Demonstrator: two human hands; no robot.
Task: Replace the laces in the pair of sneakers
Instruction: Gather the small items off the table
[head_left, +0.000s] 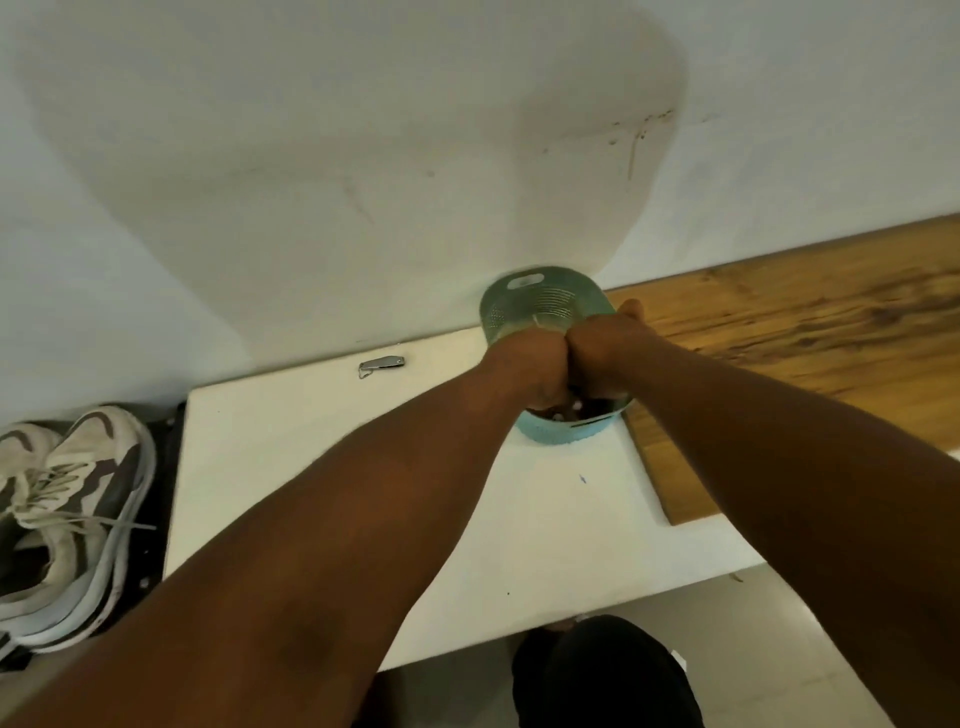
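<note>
Both my arms reach forward into a teal perforated basket (540, 301) that stands on the white table (322, 457) against the wall. My left hand (524, 364) and my right hand (602, 353) are pressed knuckle to knuckle over the basket, fingers curled down inside it. Whatever the fingers hold is hidden. Small dark and light items show at the basket's bottom. The pair of white-and-grey sneakers (67, 514), with white laces in them, lies far left on a dark surface beside the table.
A metal nail clipper (382, 365) lies on the table near the wall. A wooden board (810, 332) runs along the right, next to the basket. The white wall rises directly behind. Dark clothing shows below the table's front edge.
</note>
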